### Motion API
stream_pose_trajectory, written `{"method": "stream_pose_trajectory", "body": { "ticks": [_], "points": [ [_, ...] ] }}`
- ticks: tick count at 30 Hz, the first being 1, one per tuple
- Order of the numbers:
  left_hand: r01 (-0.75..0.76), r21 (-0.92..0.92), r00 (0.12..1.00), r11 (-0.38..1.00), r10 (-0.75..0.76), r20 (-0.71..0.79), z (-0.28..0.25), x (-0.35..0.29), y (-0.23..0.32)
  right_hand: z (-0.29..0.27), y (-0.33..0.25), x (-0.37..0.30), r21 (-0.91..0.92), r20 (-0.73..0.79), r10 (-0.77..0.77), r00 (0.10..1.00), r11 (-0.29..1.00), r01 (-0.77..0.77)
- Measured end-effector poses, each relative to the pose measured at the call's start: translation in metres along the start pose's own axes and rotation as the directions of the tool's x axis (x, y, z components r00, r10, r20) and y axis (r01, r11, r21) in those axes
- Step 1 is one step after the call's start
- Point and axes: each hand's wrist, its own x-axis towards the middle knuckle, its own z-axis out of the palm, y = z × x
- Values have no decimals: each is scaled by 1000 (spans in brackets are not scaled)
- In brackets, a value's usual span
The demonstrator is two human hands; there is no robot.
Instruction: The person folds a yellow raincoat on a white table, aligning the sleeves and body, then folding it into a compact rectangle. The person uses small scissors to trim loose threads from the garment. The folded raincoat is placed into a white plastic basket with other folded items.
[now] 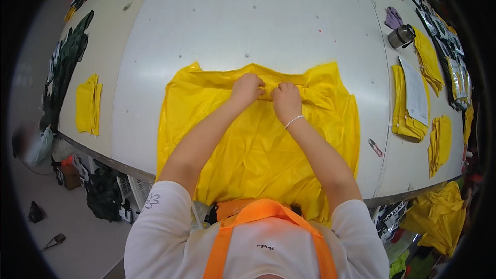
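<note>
A large yellow garment of shiny, thin material [243,144] lies spread over the near part of the table and hangs down over its front edge. My left hand [247,89] and my right hand [287,99] are close together near its far edge. Both have curled fingers pinching the yellow fabric along a gathered fold. A beaded bracelet [294,122] circles my right wrist. The fingertips partly hide the exact bit of cloth between them.
Folded yellow pieces [89,104] lie at left beside dark green garments [66,67]. At right are small thread snips [375,148], a paper sheet [413,90] on a folded yellow stack [400,113], a metal flask [400,36] and a purple cloth [393,17].
</note>
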Motion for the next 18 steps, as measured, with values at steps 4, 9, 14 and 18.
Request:
{"method": "stream_pose_trajectory", "body": {
  "ticks": [4,9,14,18],
  "points": [
    [-84,134,975,987,109,-193,-13,20,-12,-3,1,-6,80,55,7,998,997,-11],
    [-163,411,978,897,201,-50,-23,32,-33,-2,4,-7,80,86,-30,996,997,23],
    [-330,592,928,735,367,62,-44,32,-44,1,10,-3,31,45,-138,989,990,137],
    [-289,190,901,938,334,-277,-65,28,-35,8,18,10,11,178,-86,980,996,86]
  ]
}}
